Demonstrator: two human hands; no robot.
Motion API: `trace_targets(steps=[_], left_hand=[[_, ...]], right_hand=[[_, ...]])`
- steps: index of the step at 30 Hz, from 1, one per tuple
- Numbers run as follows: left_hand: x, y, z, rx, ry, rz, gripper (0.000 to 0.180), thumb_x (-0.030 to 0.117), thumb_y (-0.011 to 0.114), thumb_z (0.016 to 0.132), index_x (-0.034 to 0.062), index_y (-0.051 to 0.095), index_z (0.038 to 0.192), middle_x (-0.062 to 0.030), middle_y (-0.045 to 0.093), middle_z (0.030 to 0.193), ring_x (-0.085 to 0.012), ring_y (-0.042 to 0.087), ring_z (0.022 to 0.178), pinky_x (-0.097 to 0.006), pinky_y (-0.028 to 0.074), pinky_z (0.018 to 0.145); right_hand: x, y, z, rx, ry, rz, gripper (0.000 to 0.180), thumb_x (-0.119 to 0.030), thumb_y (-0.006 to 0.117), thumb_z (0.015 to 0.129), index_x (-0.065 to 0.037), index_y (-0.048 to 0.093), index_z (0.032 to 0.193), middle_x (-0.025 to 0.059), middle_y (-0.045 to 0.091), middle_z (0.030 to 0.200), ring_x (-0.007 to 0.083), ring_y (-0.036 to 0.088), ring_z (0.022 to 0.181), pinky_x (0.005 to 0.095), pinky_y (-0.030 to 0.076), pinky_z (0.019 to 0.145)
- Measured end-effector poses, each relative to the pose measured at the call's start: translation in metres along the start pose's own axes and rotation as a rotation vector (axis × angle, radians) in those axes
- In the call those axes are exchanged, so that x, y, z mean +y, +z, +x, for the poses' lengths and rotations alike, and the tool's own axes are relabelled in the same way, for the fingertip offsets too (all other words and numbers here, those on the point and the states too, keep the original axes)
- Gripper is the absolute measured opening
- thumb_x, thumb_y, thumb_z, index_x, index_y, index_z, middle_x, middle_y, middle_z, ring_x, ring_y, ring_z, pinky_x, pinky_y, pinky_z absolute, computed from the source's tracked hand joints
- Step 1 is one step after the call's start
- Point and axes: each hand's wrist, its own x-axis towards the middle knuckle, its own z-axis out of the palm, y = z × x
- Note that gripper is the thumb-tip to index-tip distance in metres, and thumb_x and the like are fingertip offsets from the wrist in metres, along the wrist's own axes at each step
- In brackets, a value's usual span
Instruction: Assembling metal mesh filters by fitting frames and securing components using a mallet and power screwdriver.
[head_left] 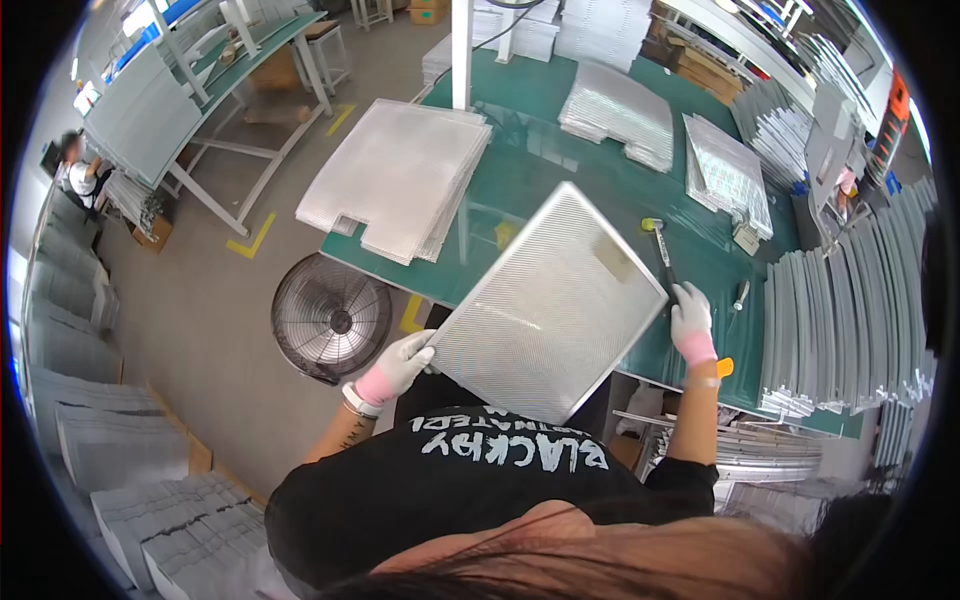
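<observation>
While the left hand point(402, 364) pinches its corner at 8 o'clock, a framed mesh panel point(540, 320) tilts over the near edge of the green surface point(545, 150).

The right hand point(693, 325), gloved like the left, is just past 3 o'clock of the panel at the handle end of a yellow-headed mallet point(662, 250); whether its fingers close on it cannot be told. A pale-handled tool point(741, 292) lies at 3 o'clock, short of a row of grey frames point(840, 310). At 10 o'clock rests a stack of pale sheets point(395, 175); at 9, a round caged fan point(333, 318).
</observation>
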Motion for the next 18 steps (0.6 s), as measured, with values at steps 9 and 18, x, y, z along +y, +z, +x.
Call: trace_targets(steps=[9,18], left_hand=[[0.093,0.012,0.084,0.127,0.428,0.449,0.037,0.021,0.054,0.094,-0.002,0.056,0.124,-0.0204,0.064,0.113,-0.0333,0.061,0.105,-0.039,0.046,0.094],[0.067,-0.087,0.142,0.565,-0.385,1.485,0.092,0.069,0.053,0.083,-0.0003,0.038,0.143,-0.028,0.037,0.146,-0.0474,0.048,0.123,-0.049,0.042,0.102]], right_hand=[[0.001,-0.136,-0.205,0.398,0.747,0.615,0.019,-0.014,0.057,0.095,0.0,0.064,0.106,0.0025,0.061,0.085,0.0108,0.054,0.079,0.0266,0.045,0.072],[0.011,-0.145,-0.526,0.992,1.564,0.364,0.043,-0.023,0.046,0.101,0.007,0.051,0.132,0.0119,0.063,0.114,0.0181,0.058,0.1,0.0297,0.046,0.088]])
